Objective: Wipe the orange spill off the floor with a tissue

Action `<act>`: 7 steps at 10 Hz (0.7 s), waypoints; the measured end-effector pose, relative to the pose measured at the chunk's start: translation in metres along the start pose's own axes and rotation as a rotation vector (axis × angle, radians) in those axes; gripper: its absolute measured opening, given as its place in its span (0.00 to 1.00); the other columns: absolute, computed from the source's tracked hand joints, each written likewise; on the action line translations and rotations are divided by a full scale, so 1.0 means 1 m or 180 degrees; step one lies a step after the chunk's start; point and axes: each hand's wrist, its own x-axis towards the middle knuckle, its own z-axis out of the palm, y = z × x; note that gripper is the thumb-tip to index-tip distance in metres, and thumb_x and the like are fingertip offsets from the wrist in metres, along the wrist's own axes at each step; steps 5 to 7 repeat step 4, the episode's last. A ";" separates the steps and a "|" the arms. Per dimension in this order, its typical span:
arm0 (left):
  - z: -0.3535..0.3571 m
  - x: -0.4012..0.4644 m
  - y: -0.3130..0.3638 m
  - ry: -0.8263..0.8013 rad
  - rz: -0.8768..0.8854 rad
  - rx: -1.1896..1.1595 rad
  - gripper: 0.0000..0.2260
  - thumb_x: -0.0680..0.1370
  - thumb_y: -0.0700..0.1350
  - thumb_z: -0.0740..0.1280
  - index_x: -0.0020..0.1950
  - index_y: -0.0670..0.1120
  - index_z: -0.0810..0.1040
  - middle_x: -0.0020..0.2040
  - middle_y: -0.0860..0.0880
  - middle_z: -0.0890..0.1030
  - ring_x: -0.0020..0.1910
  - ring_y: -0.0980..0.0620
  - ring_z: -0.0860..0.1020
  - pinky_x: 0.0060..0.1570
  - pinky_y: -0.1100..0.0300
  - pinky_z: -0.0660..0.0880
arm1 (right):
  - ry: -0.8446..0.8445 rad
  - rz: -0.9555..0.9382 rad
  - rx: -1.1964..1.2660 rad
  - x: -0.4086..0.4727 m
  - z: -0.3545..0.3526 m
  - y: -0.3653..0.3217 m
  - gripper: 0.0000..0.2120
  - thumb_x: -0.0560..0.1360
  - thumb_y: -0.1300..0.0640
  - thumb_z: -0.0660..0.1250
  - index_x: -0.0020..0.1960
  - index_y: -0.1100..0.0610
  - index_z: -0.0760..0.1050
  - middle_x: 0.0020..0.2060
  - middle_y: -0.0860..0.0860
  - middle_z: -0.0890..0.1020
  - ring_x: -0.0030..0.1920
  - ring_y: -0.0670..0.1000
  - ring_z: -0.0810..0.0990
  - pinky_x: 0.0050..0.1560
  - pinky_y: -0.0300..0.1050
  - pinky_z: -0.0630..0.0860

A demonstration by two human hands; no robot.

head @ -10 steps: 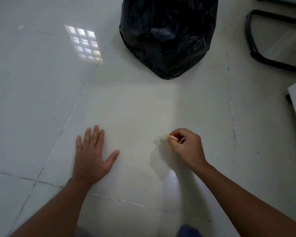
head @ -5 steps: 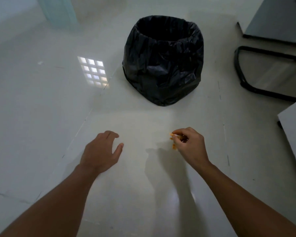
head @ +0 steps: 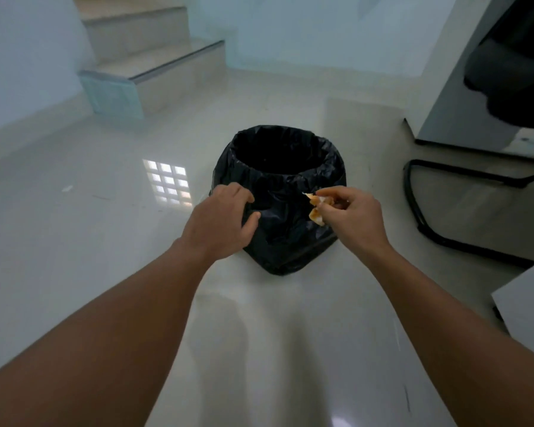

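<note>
Both hands raised off floor [head: 74,241], right hand [head: 352,220] pinching orange-stained tissue [head: 316,208] before bin [head: 278,167], left hand [head: 219,223] loosely curled

Glossy pale tiled floor [head: 74,241] reflects a window grid; steps [head: 154,72] rise behind.

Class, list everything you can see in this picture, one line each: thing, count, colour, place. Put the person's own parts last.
bin with liner: one, black, on the floor at centre, open top
tissue: one, white stained orange, pinched in the right hand, in front of the bin
floor: one, glossy white tiles, throughout
steps: a few, pale, far left
chair base: one, black, right of the bin
cabinet: one, white, far right
left hand: one, fingers loosely curled, at the bin's left side
right hand: one, holding the tissue
</note>
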 end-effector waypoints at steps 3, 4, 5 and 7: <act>0.008 0.122 0.000 -0.0210 0.0073 0.0108 0.20 0.81 0.54 0.62 0.66 0.41 0.74 0.63 0.44 0.76 0.64 0.44 0.73 0.65 0.50 0.69 | 0.0130 0.0276 0.0198 0.114 0.024 -0.028 0.22 0.72 0.49 0.75 0.65 0.53 0.80 0.42 0.41 0.82 0.40 0.32 0.78 0.35 0.19 0.69; 0.028 0.135 -0.008 -0.0411 0.0065 0.0186 0.22 0.82 0.57 0.59 0.67 0.42 0.74 0.64 0.45 0.74 0.64 0.44 0.72 0.66 0.51 0.68 | 0.0210 0.0439 0.0379 0.106 0.035 -0.015 0.27 0.76 0.46 0.71 0.72 0.54 0.73 0.55 0.47 0.83 0.46 0.35 0.80 0.43 0.21 0.73; 0.028 0.135 -0.008 -0.0411 0.0065 0.0186 0.22 0.82 0.57 0.59 0.67 0.42 0.74 0.64 0.45 0.74 0.64 0.44 0.72 0.66 0.51 0.68 | 0.0210 0.0439 0.0379 0.106 0.035 -0.015 0.27 0.76 0.46 0.71 0.72 0.54 0.73 0.55 0.47 0.83 0.46 0.35 0.80 0.43 0.21 0.73; 0.028 0.135 -0.008 -0.0411 0.0065 0.0186 0.22 0.82 0.57 0.59 0.67 0.42 0.74 0.64 0.45 0.74 0.64 0.44 0.72 0.66 0.51 0.68 | 0.0210 0.0439 0.0379 0.106 0.035 -0.015 0.27 0.76 0.46 0.71 0.72 0.54 0.73 0.55 0.47 0.83 0.46 0.35 0.80 0.43 0.21 0.73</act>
